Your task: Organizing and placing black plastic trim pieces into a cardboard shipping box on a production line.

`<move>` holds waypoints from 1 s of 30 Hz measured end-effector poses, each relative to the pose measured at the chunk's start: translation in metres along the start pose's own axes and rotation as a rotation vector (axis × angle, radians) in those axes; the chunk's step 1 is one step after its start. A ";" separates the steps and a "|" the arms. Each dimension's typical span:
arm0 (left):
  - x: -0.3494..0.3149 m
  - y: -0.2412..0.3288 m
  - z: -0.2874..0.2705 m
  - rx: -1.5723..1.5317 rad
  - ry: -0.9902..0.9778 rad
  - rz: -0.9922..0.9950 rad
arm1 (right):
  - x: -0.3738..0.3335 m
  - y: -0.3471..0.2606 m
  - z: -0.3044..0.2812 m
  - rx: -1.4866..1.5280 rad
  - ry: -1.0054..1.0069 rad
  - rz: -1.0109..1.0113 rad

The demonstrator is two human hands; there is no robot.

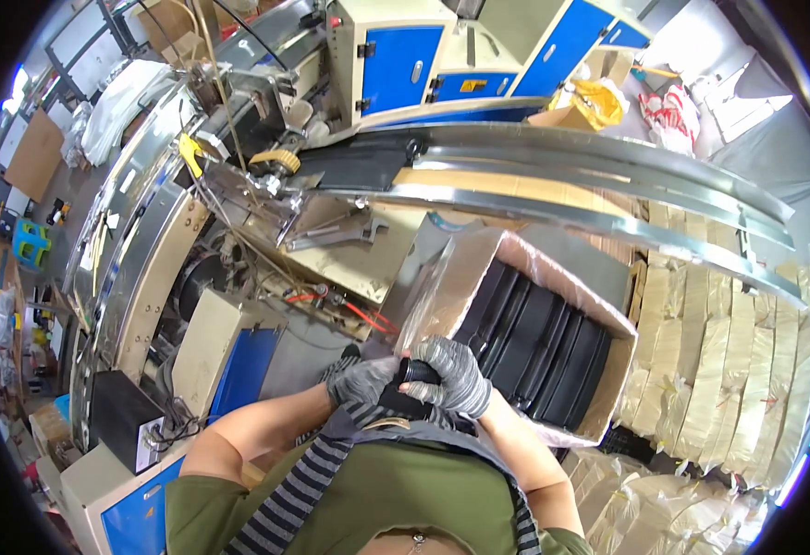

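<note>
In front of my waist, both my hands wear grey striped knit gloves with bare fingertips. Between them is a black thing [411, 396] with a rounded, ridged top; its kind I cannot make out. My right hand [453, 377] wraps its fingers and thumb around the upper part. From the other side my left hand [364, 382] grips it, with its fingers partly hidden. Just right of my right hand stands an open cardboard carton [625, 370] with a clear plastic liner. Several long black bundles [530, 338] lie side by side inside it.
Metal rails [553, 208] curve across beyond the carton. A machine with a yellow-handled tool [190, 154] and a wrench [349, 233] stands ahead left. Plastic-wrapped tan bundles [701, 370] are stacked at the right. A black control box [128, 421] sits on a cabinet near my left elbow.
</note>
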State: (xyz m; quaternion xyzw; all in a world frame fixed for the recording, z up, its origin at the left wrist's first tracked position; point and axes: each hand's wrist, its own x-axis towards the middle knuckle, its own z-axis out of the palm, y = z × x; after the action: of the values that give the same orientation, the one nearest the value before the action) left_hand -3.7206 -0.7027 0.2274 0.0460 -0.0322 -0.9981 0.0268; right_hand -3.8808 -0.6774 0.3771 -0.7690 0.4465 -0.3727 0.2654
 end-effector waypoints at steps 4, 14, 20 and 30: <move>-0.010 0.045 0.115 0.244 0.161 0.184 | 0.036 0.001 -0.027 -0.165 0.080 -0.036; 0.127 0.266 0.183 1.248 0.677 0.853 | 0.183 0.003 -0.104 -0.629 0.525 0.297; 0.177 0.242 0.217 1.602 1.243 0.582 | 0.187 0.057 -0.165 -0.680 0.128 0.734; 0.136 0.258 0.153 2.606 1.087 0.279 | 0.226 0.112 -0.128 -0.852 -0.003 0.867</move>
State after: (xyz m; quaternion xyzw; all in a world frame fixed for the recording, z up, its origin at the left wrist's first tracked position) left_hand -3.8568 -0.9579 0.3847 0.4063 -0.9052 -0.1019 0.0714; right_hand -3.9658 -0.9384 0.4442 -0.5563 0.8284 -0.0180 0.0626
